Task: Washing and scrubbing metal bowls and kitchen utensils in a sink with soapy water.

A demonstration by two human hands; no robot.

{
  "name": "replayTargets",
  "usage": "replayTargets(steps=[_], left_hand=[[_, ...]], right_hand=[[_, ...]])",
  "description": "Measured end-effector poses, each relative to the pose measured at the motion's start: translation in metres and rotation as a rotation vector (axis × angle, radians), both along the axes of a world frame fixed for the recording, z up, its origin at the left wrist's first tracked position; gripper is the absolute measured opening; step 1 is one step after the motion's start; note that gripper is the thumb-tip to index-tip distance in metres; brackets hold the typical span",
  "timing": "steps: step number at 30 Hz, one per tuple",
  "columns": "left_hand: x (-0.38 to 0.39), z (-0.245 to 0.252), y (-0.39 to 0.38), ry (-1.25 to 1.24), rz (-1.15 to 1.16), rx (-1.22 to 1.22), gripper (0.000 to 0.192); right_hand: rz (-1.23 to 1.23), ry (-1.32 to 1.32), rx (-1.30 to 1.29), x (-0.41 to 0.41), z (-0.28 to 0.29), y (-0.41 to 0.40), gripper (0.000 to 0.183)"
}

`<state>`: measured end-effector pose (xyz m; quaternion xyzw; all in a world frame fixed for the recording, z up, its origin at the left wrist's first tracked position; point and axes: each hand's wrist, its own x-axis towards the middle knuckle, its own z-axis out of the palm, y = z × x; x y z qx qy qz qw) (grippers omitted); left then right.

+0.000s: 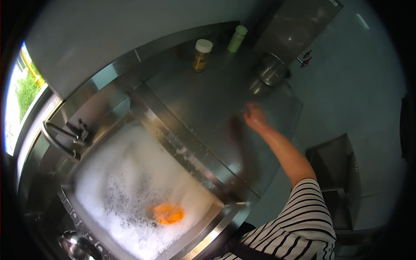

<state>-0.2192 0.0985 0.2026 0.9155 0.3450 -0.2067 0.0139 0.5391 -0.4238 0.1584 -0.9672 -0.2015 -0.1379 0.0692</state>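
Note:
My right hand [255,116] is over the stainless-steel counter [191,97], to the right of the sink. Its fingers look curled, but they are blurred, and I cannot tell whether they hold anything. A steel pot [272,72] stands beyond the hand, apart from it. My left hand is out of view. White suds [130,169] fill the steel sink before me. Among them, near the front, lies an orange object [168,214], partly covered by foam; its kind is unclear.
A faucet [60,138] rises at the sink's left rim. At the counter's back stand a white-lidded jar [202,56] and a green bottle [237,39]. A shiny metal vessel [76,244] sits at the lower left. An open-fronted metal unit [334,175] is on the right.

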Motion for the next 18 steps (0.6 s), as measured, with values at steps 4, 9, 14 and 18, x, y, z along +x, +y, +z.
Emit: replayTargets(steps=[4, 9, 14, 18], left_hand=[[0.085, -0.026, -0.046, -0.42, 0.329, 0.118, 0.031], [0.2, -0.099, -0.093, -0.855, 0.609, -0.013, 0.017], [0.249, -0.169, -0.133, -1.162, 0.648, -0.314, 0.015], [0.351, -0.119, -0.216, -1.03, 0.516, -0.606, 0.013]], right_hand=[[-0.387, -0.04, -0.1, 0.116, 0.045, -0.073, 0.055], [-0.328, -0.155, -0.271, 0.18, 0.034, -0.14, 0.058], [-0.163, -0.025, -0.202, 0.154, 0.039, -0.114, 0.039], [0.127, -0.035, 0.04, 0.093, 0.035, -0.103, 0.019]])
